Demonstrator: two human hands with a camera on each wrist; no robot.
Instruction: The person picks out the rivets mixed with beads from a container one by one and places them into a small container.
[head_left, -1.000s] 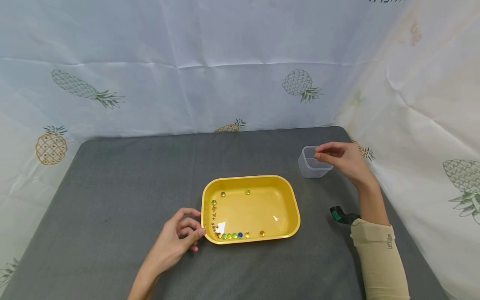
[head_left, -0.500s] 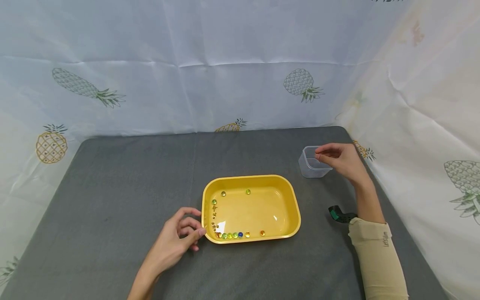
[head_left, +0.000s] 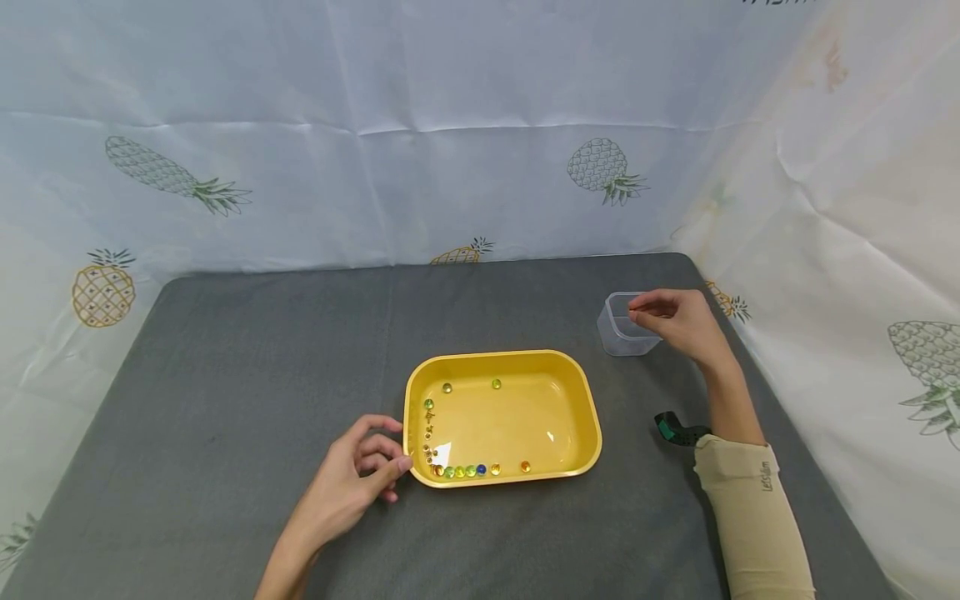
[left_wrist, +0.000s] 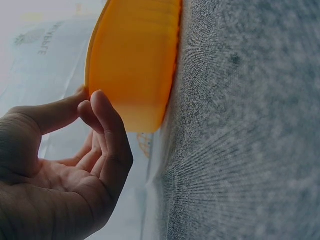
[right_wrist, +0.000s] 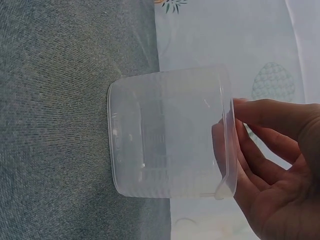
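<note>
My left hand [head_left: 351, 482] pinches the left front corner of a yellow tray [head_left: 537, 357], thumb on the rim and fingers against its outer wall. In the tray lie several glass marbles [head_left: 460, 472], green, amber and one blue, along the front and left sides. Small gold-coloured pieces [head_left: 428, 434] line the left side. My right hand [head_left: 678, 323] is over a clear plastic container [head_left: 622, 343], thumb and fingertips drawn together at its opening. Through the wall of the container [right_wrist: 150, 135] in the right wrist view, fingertips show near the rim; I cannot tell whether they hold anything.
A black curved object with a green patch [head_left: 678, 430] appears beside the right forearm. Grey cloth [head_left: 277, 375] covers the table. White pineapple-print fabric [head_left: 480, 183] hangs behind the table and along its right side.
My right hand has shifted very slightly down and left over the container, its forearm drifting left too. The left hand and tray stay in place.
</note>
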